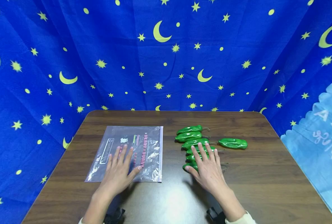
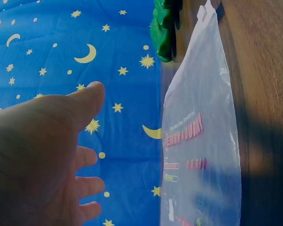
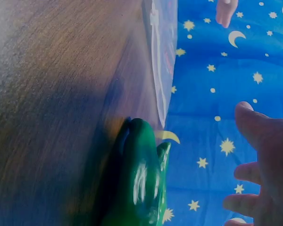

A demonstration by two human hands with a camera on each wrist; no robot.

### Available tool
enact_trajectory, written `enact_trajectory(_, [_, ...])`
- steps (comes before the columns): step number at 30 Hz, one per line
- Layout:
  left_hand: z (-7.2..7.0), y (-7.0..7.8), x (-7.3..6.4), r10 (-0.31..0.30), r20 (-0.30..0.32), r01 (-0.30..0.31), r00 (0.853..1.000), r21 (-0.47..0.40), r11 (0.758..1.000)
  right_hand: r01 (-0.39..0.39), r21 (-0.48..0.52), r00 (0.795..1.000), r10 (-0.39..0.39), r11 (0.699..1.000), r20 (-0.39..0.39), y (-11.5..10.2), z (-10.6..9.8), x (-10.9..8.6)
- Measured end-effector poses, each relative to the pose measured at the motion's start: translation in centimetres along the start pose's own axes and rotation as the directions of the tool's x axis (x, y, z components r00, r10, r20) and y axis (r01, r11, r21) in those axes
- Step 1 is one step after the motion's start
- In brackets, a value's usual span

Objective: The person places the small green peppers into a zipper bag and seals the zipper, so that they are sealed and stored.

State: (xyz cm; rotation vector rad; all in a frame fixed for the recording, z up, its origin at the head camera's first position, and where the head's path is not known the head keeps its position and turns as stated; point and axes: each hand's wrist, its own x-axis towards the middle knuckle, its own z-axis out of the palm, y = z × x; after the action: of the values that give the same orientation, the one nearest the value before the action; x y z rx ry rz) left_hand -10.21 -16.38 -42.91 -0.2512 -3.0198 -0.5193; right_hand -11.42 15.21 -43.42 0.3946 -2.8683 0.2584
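Lower left of centre, the left hand (image 1: 118, 171) hovered, spread wide, over one bag (image 1: 152, 147) — rightward, the right hand (image 1: 208, 171), equally wide, above some of seven peppers (image 1: 188, 136).

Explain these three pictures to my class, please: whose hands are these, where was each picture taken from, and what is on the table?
There is no robot here: these are a person's bare left hand and right hand. The widest picture comes from a camera worn on the head, looking forward and down. The other two come from cameras on the wrists, one each, so that hand looks large at the picture's edge.

On the brown table lie a see-through printed bag, on the left, and green peppers, on the right: most in a column, one off to its right. Behind hangs a blue cloth with moons and stars.

Both hands are above the table with fingers spread, the left over the bag, the right over the peppers. Neither holds anything.
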Motion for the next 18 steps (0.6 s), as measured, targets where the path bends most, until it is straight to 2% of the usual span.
enact_trajectory(6, [-0.2,-0.2,0.5,0.006,0.014,-0.006,1.0,0.003,1.0,0.029,0.006,1.0,-0.029,1.0,0.001,-0.3,0.4,0.7])
enact_trajectory(18, [-0.2,-0.9,1.4,0.015,0.012,-0.016,1.0,0.03,0.999,0.11,-0.044,0.993,-0.112,0.993,-0.033,-1.0,1.3,2.2])
